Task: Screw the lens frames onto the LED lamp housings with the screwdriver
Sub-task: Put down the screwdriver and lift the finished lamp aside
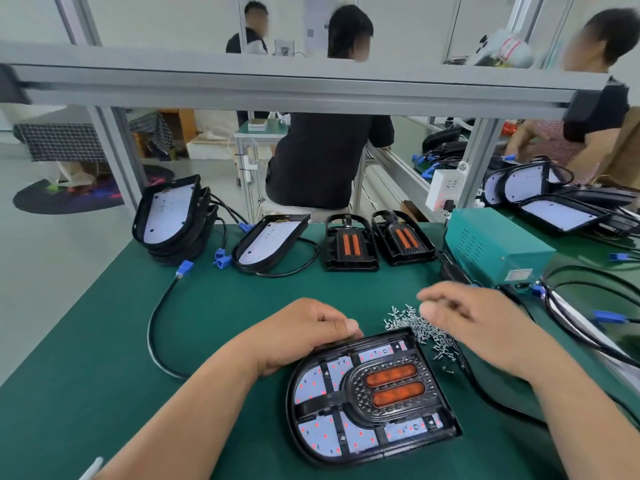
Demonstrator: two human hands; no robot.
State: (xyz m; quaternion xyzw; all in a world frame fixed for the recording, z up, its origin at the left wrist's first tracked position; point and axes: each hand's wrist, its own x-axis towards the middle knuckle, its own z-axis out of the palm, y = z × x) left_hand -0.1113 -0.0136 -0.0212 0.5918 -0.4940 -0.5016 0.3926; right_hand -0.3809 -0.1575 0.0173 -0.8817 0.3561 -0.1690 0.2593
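A black LED lamp housing lies flat on the green mat in front of me, with a black lens frame carrying two orange lenses seated in it. My left hand rests on the housing's far left edge, fingers curled over the rim. My right hand hovers above a pile of small silver screws just right of the housing, thumb and fingers loosely bent; whether it pinches a screw is unclear. No screwdriver is visible.
Along the far edge of the green mat are a stack of housings, one open housing and two spare lens frames. A teal power box and black cables sit right. People work beyond.
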